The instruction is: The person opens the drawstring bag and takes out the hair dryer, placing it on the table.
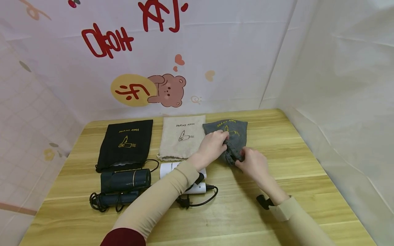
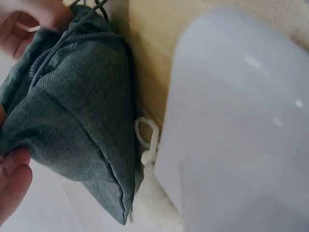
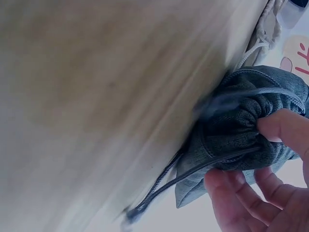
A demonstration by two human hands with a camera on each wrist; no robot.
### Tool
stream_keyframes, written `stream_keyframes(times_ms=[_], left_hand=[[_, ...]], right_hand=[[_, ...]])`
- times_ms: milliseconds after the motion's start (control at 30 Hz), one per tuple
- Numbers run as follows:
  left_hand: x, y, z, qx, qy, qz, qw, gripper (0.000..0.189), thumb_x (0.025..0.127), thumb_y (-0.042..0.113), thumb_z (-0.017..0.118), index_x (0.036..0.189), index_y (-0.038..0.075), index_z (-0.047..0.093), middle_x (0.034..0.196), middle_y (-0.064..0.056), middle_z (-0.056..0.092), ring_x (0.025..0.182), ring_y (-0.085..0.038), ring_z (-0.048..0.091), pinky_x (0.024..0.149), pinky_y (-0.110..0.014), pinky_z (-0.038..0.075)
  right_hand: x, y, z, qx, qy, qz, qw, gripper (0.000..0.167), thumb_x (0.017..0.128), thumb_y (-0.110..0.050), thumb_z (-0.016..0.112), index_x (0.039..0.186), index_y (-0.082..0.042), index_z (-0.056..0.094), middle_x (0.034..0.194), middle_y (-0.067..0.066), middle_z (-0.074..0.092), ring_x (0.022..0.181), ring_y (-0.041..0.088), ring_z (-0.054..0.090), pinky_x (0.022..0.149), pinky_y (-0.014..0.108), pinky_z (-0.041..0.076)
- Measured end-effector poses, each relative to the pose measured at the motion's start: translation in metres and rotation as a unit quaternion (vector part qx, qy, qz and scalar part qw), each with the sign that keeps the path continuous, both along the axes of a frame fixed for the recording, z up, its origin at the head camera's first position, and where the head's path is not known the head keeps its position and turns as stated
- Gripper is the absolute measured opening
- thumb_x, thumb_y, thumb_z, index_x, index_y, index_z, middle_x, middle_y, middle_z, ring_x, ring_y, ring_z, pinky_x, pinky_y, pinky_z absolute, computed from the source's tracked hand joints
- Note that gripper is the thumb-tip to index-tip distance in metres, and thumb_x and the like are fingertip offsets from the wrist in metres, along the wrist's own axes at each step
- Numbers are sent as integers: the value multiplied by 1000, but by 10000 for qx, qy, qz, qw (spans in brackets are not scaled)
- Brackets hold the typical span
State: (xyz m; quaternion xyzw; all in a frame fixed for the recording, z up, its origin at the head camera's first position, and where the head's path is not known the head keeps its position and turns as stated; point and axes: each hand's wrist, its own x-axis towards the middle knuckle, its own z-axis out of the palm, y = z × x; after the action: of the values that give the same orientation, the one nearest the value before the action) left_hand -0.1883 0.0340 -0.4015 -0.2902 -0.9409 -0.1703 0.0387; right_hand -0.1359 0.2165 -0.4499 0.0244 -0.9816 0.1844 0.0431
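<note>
A dark grey drawstring pouch [image 1: 241, 131] with a yellow "Hair Dryer" print lies at the back right of the table. Its near end, the mouth, is bunched into folds and lifted between both hands. My left hand [image 1: 213, 145] pinches the cloth on the left of the mouth. On the other side my right hand [image 1: 254, 162] grips the gathered edge between thumb and fingers. In the right wrist view, the pouch's cord [image 3: 183, 178] trails from the puckered opening to a knotted end. Whatever may be inside the pouch is hidden by the cloth.
Left of the grey pouch lies a beige drawstring pouch [image 1: 172, 141], then a black one [image 1: 138, 131]. A white hair dryer [image 1: 167, 168] with a black cord [image 1: 209, 201] is partly under my left forearm. A dark folded hair dryer [image 1: 126, 180] lies before the black pouch.
</note>
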Motion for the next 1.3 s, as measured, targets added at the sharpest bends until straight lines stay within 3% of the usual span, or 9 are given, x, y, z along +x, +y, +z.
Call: stream_keyframes(times_ms=[133,367,567,700,867,1100,1300], left_hand=[[0,0,0,5,-55,56,10000,17,98,11,72,115,11,72,106,-6,74,87,-20,73,75,-31,59],[5,8,1,-69,11,-73,9999,23,100,18,71,122,11,71,110,-7,76,84,-19,74,71,-28,59],[5,13,0,-237,277,-93,9993,23,101,25,72,119,12,73,107,-5,77,80,-17,74,69,-27,59],[4,13,0,-284,336,-101,9990,23,99,22,74,120,12,73,109,-5,78,81,-16,74,70,-25,59],[0,8,1,-301,249,-44,9992,20,98,17,76,118,12,74,107,-5,77,85,-17,75,73,-26,60],[-10,-2,5,-208,-37,114,9997,23,97,14,76,119,12,73,112,-6,77,96,-21,76,81,-31,62],[-15,-10,6,-173,-139,129,9997,25,97,11,76,121,11,72,117,-8,77,101,-23,76,85,-34,63]], right_hand=[[1,1,-1,-36,-30,22,10000,25,80,-18,83,91,-4,66,81,13,70,67,26,62,54,40,48],[2,0,-1,-67,-118,49,9999,26,82,-16,82,93,-1,64,85,16,69,68,26,59,54,35,41],[1,-1,-2,99,-172,99,9998,35,86,-20,82,105,4,66,93,23,73,78,37,71,61,48,53],[0,1,-2,66,-137,89,9998,31,84,-17,83,101,3,66,92,23,74,79,38,72,63,50,54],[0,7,0,29,-47,65,10000,28,81,-12,84,97,0,65,91,21,74,79,38,71,63,51,55],[3,18,0,-28,-135,-1,9999,29,82,-8,82,105,2,68,99,24,75,84,39,72,70,53,57],[4,27,1,-79,-280,24,9996,28,83,-6,79,108,3,69,92,19,75,73,29,67,63,44,55]])
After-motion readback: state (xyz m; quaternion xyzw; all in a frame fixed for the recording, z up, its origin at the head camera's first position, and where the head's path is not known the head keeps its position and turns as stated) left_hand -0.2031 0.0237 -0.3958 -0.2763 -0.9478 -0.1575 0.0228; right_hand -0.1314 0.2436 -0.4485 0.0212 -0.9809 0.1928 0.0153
